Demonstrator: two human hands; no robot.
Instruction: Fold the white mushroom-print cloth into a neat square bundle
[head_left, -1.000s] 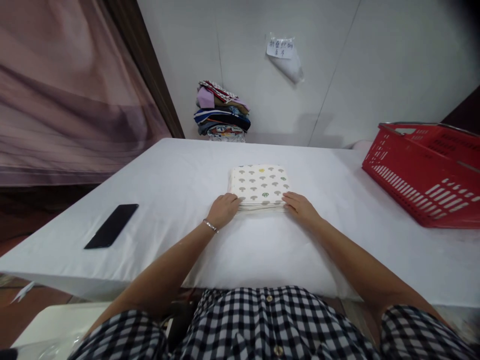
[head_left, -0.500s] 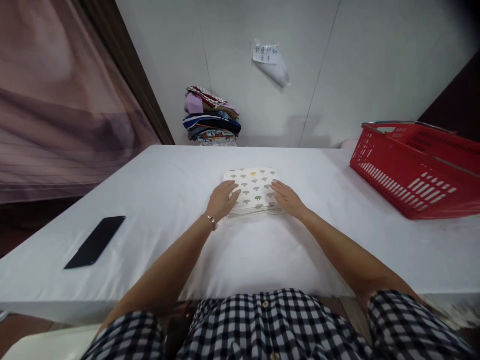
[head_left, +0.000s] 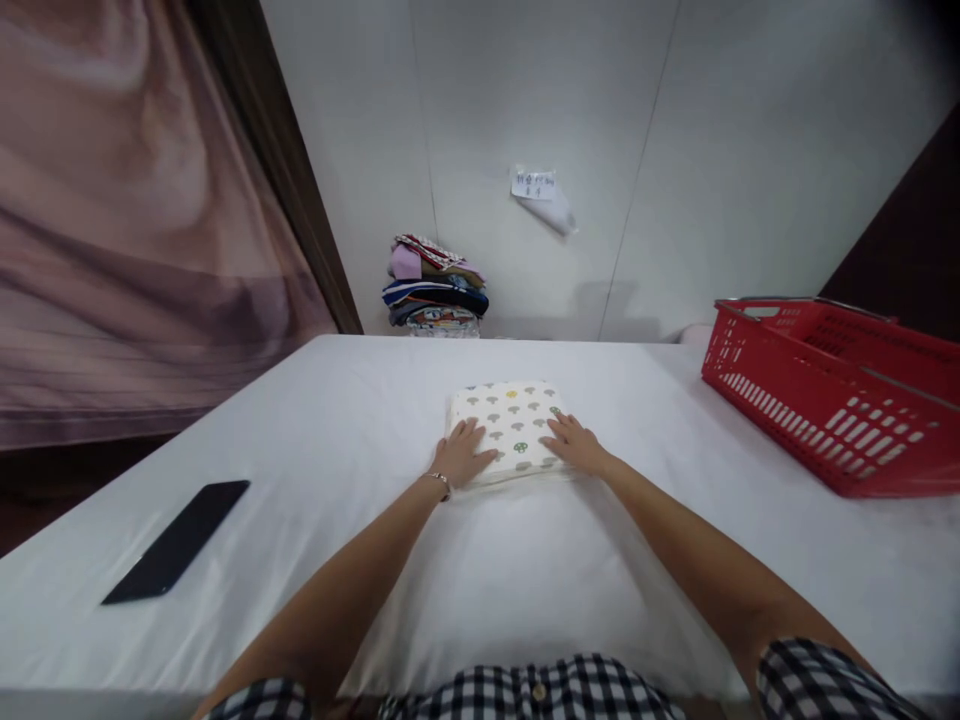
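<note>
On the white-covered counter (head_left: 315,430), the left hand (head_left: 459,457) and the right hand (head_left: 577,446) rest, spread and unclenched, on opposite sides of a folded mushroom-print cloth (head_left: 516,428).

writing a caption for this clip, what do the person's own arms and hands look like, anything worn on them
No gloves on either hand. The left hand has a silvery bracelet at the wrist; the right hand shows none. The black-and-white checked sleeves end well short of the hands and match the shirt. Rings are too small to tell.
</note>
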